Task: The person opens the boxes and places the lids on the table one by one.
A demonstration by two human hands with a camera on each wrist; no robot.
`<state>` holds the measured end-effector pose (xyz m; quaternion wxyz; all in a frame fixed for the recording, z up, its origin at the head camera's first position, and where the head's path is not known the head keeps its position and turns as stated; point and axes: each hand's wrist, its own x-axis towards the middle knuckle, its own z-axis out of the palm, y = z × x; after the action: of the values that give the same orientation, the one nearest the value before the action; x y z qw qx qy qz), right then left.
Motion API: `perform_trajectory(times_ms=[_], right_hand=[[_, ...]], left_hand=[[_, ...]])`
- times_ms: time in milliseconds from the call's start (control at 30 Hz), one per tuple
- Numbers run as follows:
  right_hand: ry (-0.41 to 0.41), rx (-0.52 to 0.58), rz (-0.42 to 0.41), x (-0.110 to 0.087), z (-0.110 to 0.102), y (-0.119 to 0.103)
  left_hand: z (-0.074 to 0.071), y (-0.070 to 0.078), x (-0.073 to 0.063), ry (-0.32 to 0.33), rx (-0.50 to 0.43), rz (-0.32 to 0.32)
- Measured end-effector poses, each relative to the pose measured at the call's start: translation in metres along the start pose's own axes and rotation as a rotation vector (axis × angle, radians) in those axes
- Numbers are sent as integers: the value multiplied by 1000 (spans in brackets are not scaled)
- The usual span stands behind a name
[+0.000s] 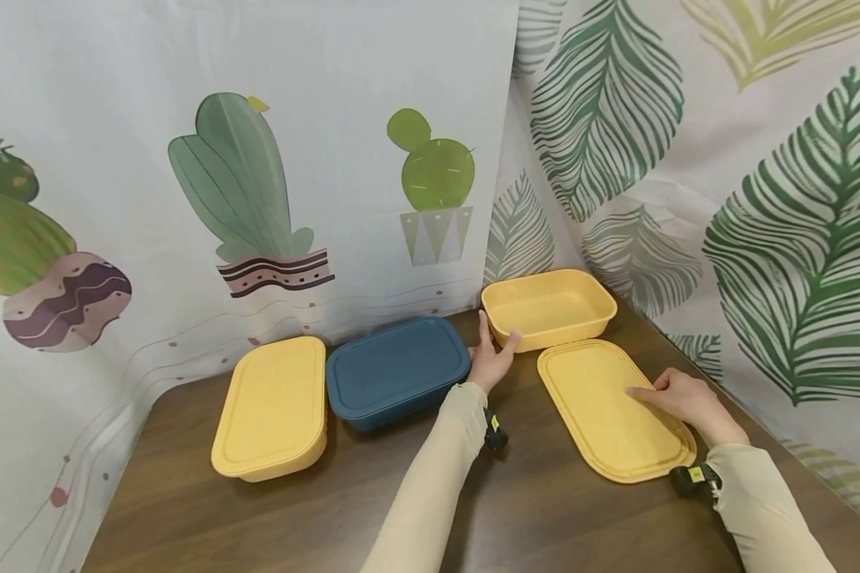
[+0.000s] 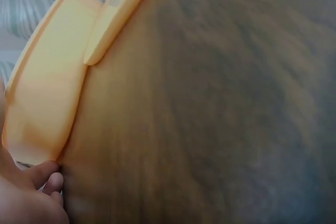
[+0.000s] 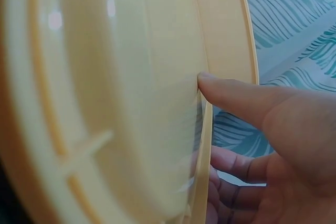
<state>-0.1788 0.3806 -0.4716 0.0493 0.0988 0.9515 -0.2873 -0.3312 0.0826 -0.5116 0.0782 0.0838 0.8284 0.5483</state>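
At the back right stands a lidless yellow food container [image 1: 549, 306], its inside showing. My left hand [image 1: 491, 360] touches its front left corner, index finger along the left end and thumb at the front wall. In the left wrist view the container's wall [image 2: 50, 72] rises beside the lower fingers [image 2: 44, 174], which are loosely bent. Just in front is a yellow lid [image 1: 609, 406] with its grooved side up. My right hand [image 1: 691, 402] pinches the lid's right edge, thumb on the upper face and the other fingers beyond the edge, as the right wrist view shows.
To the left stand a lidded dark blue container [image 1: 397, 366] and a lidded yellow container [image 1: 272, 406], side by side. A printed cloth [image 1: 358, 103] hangs along the back and right of the brown wooden table [image 1: 373, 501].
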Motion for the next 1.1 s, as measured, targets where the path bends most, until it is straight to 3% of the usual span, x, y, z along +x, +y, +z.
perform_trajectory(times_ms=[233, 500, 800, 933, 1100], right_hand=[[14, -6, -26, 3, -1, -3], [-12, 8, -52, -1, -7, -5], [121, -37, -145, -10, 1, -25], [135, -53, -176, -9, 7, -45], [149, -47, -226, -6, 17, -72]], left_hand=[[-6, 1, -2, 10, -10, 42], [-9, 0, -15, -44, -93, 42], [-15, -6, -40, -92, -28, 2], [-18, -9, -55, -155, 9, -3], [-29, -14, -74, -265, -29, -4]])
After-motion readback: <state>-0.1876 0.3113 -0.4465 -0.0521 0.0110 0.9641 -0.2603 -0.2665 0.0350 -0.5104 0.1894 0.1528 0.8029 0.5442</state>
